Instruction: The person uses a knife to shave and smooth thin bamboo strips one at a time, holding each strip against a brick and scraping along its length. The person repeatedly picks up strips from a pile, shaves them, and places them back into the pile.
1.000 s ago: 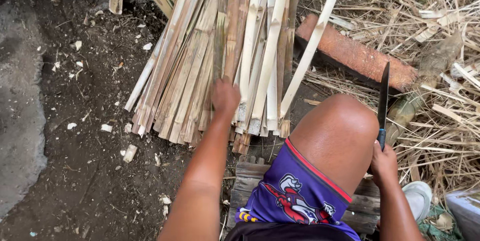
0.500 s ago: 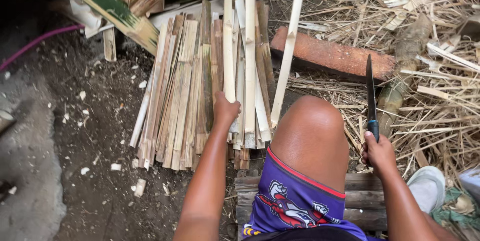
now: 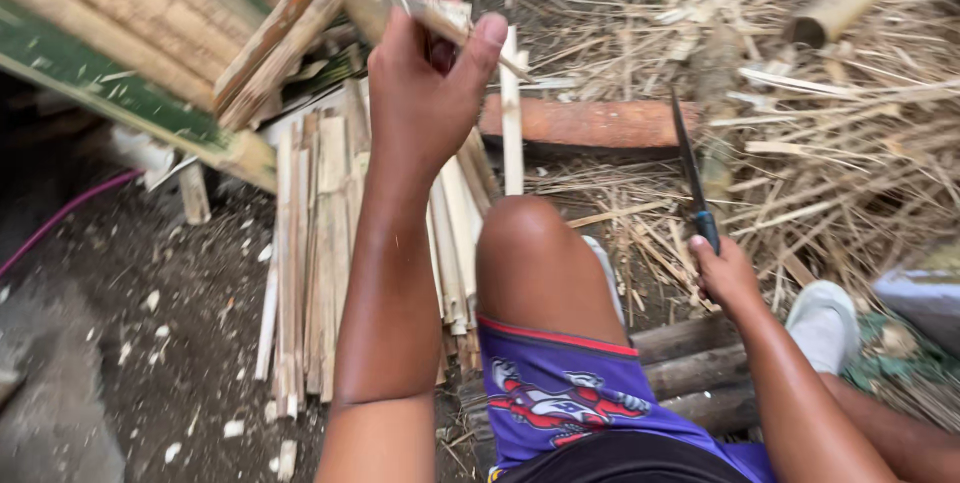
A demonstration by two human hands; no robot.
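Dark dirt ground (image 3: 150,343) carries flat pale split bamboo slats (image 3: 320,243); reddish-brown plank (image 3: 590,123) just right of them, dry straw-coloured shavings (image 3: 830,163) beyond.

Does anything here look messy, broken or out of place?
Mostly orderly: the flat split bamboo slats lie side by side on the dirt. The odd spot is the tangle of pale straw-like shavings strewn on the right, behind the dark-bladed knife.

Split bamboo strips (image 3: 320,243) lie left of the knee (image 3: 530,243).
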